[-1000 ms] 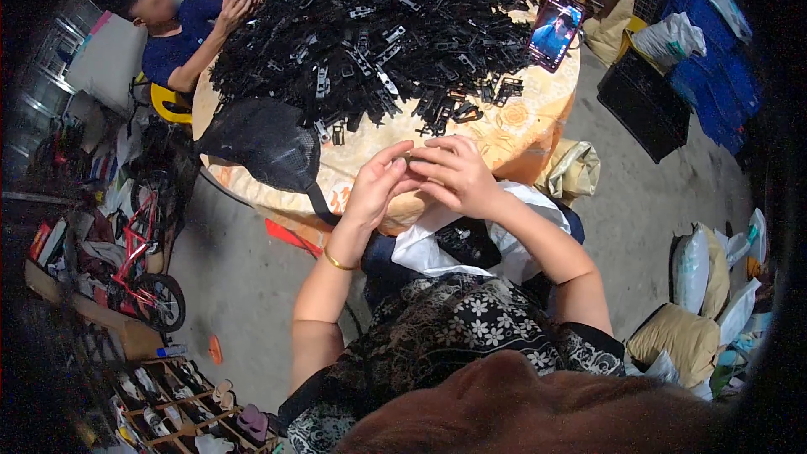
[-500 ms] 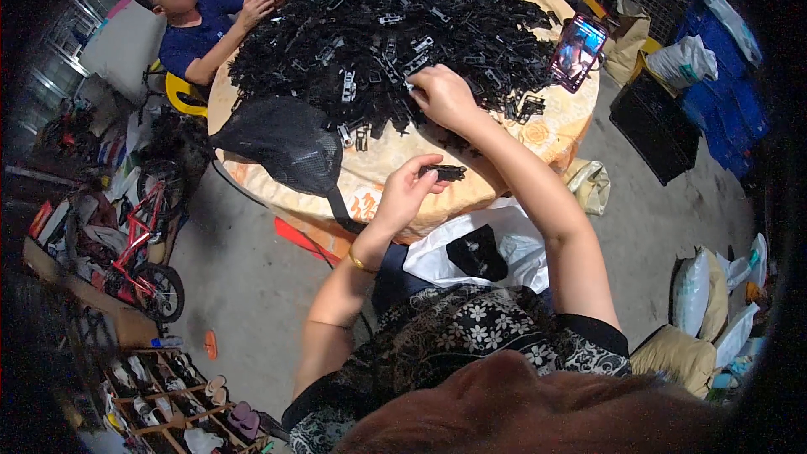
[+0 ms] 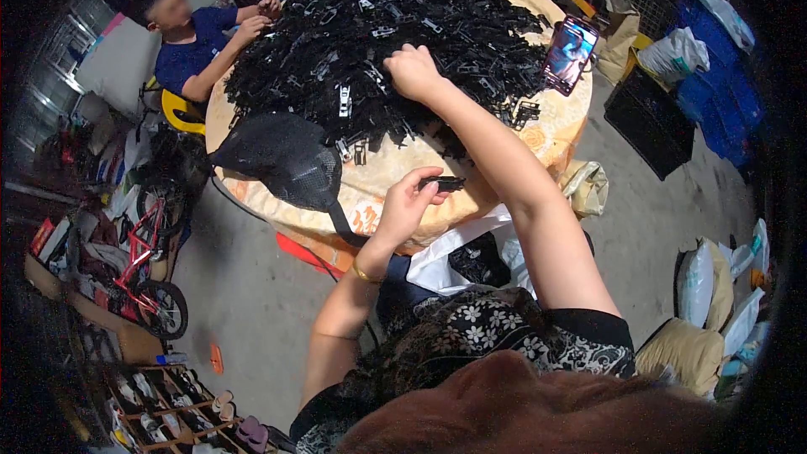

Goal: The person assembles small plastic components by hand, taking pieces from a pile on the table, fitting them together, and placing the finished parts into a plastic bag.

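The left hand (image 3: 405,207) pinches a black part (image 3: 450,184) between thumb and fingers, its free end toward three o'clock; it looks light, stiff, perhaps brittle, best held mid-length. At twelve o'clock, the right hand (image 3: 414,74) curls its fingers over the pile (image 3: 370,38), any pinch hidden.

1. The heaped pieces (image 3: 361,50) look like black plastic, partly glossy.
2. The table cover (image 3: 387,164) seems smooth, printed cloth.
3. The bracelet (image 3: 362,275) is of shiny metal.
4. The floor (image 3: 244,303) looks like matt concrete.
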`<state>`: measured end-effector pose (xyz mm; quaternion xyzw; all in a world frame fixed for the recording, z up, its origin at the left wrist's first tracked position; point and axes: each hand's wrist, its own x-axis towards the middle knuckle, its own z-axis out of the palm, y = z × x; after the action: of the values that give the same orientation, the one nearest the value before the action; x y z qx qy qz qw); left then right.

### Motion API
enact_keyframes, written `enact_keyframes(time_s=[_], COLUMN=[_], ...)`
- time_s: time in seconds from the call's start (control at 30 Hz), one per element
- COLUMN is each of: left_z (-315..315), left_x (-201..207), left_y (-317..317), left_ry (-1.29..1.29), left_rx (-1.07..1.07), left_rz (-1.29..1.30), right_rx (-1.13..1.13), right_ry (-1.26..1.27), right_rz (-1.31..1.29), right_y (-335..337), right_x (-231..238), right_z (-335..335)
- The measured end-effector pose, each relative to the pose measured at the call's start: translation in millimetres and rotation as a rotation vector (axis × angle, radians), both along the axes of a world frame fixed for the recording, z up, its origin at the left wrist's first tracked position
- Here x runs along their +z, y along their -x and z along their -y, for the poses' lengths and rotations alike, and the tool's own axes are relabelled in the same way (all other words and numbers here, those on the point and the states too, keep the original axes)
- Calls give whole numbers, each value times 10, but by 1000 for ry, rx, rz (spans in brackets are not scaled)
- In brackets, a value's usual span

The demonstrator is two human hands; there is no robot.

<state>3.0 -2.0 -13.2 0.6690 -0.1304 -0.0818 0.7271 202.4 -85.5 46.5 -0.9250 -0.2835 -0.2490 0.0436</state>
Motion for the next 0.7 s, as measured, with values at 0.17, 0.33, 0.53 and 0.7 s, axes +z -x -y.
enact_keyframes(time_s=[0.17,0.33,0.53,0.7], left_z=[-4,-18,-25,19], left_x=[34,12,-32,78], left_y=[17,29,-38,-2], left_ry=[-29,44,193,319], left_rx=[9,34,106,36], left_rz=[-12,-9,-64,-267], right_rx=[57,214,407,413], right_ry=[-569,-1046,-1601,-1502], right_rz=[10,-643,-1053,-935], right_y=[213,670,1642,1983], right_x=[-3,-84,-265,-423], right_z=[85,412,815,933])
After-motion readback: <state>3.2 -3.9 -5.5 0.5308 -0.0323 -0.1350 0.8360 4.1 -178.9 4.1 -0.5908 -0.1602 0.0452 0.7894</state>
